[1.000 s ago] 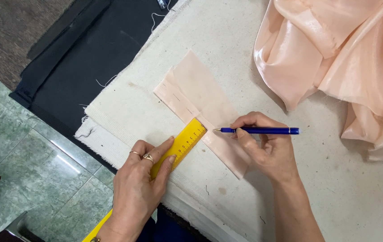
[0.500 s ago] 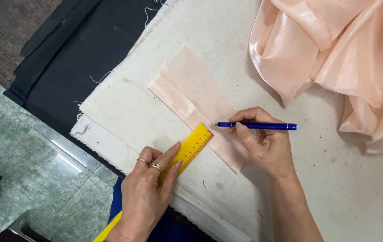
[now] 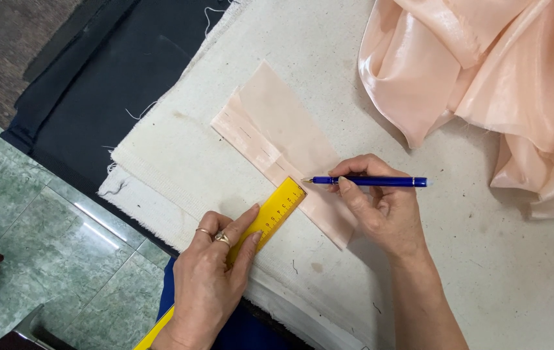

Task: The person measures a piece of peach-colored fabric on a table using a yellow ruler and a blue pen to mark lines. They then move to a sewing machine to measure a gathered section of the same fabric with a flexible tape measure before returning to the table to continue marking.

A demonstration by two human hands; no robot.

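Note:
A small peach fabric strip (image 3: 283,139) lies flat on the cream cloth-covered table (image 3: 303,58). My left hand (image 3: 215,275), with rings on two fingers, presses a yellow ruler (image 3: 272,216) down across the strip's near edge. My right hand (image 3: 377,207) holds a blue pen (image 3: 368,181) level, its tip touching the strip right by the ruler's far end. A row of short marks runs along the strip's left border.
A heap of shiny peach satin (image 3: 484,84) fills the upper right of the table. Dark fabric (image 3: 115,84) hangs off the table's left edge. Green tiled floor (image 3: 37,240) shows at lower left.
The ruler and my left hand have slid a little toward the table's near edge along the strip. The pen tip has followed to the ruler's end.

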